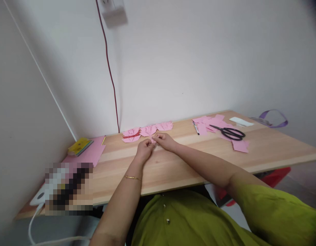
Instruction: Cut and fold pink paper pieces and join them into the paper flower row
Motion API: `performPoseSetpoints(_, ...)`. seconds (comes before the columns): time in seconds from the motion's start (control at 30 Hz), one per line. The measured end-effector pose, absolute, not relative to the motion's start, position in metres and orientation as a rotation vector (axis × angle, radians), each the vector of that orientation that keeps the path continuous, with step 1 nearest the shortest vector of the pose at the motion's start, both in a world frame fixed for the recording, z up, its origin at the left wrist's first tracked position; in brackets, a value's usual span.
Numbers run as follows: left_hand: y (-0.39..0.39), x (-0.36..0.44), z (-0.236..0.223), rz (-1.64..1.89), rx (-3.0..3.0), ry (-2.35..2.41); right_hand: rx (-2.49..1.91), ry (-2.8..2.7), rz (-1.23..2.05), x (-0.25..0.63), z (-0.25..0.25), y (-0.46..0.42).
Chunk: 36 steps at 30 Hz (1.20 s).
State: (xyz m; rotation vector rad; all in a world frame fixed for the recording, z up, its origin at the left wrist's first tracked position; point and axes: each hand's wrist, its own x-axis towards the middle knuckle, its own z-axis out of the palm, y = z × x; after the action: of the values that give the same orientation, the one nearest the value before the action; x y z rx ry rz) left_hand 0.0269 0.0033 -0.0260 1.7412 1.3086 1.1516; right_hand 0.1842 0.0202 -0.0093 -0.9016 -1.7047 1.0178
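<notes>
Nearest, a green sleeve (pixel 276 212) and two bare forearms reaching out over the tabletop (pixel 173 171). Further on, left hand (pixel 145 147) and right hand (pixel 164 140) together, fingertips pinched on a small pink paper piece (pixel 153 140), held just above the wood near the back wall. Looks like mid-fold, a crease being pressed; next move probably calls for fine fingertip pressure. Just behind, a row of folded pink papers (pixel 147 130). Off right, well apart, scissors (pixel 231 132) on loose pink scraps (pixel 240 145), a pen (pixel 196 127) beside. Off left, a pink sheet (pixel 88 155) under a yellow pad (pixel 79 146). Bare wood toward the near edge, ample room.
</notes>
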Motion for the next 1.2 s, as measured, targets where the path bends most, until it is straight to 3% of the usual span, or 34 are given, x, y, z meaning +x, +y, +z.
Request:
performPoseSetpoints(0.33,0.006,0.024,-0.030,1.139,1.733,1.286,-0.786,-1.608,1.234,0.182,-0.008,0.017)
performPoseSetpoints(1.2,0.000,0.027,-0.024,1.116,1.739,1.231,-0.764,-1.631,1.125,0.184,-0.008,0.019)
